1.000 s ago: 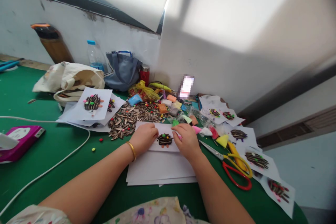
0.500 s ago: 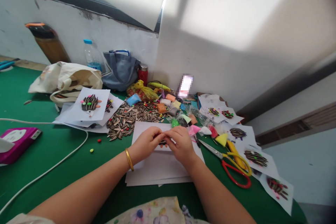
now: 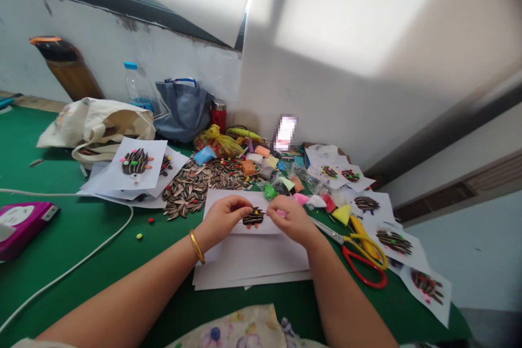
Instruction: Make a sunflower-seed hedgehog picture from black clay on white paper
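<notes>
Narrow gap between hands [image 3: 222, 223]; scissors [image 3: 343, 239] block right.

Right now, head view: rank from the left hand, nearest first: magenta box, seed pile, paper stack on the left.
1. Seed pile, just beyond the left hand and slightly left.
2. Paper stack, farther left, past the pile.
3. Magenta box, at the far left edge of the view.

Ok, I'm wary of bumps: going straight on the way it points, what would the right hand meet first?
The right hand would probably meet the dark seed figure first, though the hand's height above the paper is unclear.
</notes>
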`<control>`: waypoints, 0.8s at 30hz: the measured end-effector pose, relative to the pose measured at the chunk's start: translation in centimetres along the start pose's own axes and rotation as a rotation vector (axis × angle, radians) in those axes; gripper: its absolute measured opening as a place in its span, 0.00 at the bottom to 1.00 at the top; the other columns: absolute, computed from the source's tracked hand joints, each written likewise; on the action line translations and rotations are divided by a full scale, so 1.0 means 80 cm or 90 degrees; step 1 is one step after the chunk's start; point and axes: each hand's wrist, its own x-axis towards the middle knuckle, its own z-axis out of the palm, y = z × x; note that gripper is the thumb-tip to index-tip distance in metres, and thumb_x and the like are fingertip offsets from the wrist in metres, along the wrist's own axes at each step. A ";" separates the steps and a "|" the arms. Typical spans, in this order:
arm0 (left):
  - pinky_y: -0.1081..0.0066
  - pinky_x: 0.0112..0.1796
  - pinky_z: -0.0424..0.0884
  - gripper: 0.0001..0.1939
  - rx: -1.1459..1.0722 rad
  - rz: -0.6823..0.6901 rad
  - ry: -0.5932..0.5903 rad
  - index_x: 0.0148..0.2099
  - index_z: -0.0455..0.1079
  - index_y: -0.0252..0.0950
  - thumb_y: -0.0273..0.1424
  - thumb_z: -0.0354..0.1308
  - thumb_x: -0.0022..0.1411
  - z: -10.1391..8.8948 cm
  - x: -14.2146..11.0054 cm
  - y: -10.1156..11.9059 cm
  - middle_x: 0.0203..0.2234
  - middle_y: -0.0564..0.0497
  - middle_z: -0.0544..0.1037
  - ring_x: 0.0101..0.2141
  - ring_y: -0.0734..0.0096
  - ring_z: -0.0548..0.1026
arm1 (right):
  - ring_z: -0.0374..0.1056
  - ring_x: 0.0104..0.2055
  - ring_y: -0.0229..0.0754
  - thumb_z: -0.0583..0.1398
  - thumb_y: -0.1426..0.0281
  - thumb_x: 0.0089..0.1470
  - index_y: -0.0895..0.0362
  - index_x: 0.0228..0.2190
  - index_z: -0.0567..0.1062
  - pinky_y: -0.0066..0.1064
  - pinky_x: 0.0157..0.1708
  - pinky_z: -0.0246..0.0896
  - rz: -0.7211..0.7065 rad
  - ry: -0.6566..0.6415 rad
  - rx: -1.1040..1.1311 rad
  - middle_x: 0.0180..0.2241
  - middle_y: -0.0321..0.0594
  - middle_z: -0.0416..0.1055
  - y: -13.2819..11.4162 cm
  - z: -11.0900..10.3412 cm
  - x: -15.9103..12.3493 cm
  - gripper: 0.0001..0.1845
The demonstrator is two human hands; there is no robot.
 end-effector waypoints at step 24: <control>0.71 0.31 0.69 0.24 -0.348 -0.127 0.004 0.46 0.69 0.34 0.46 0.63 0.54 0.016 -0.013 0.011 0.26 0.51 0.76 0.26 0.73 0.74 | 0.67 0.35 0.41 0.58 0.67 0.60 0.53 0.32 0.74 0.33 0.38 0.61 -0.042 0.056 -0.116 0.27 0.35 0.73 -0.027 0.058 -0.002 0.06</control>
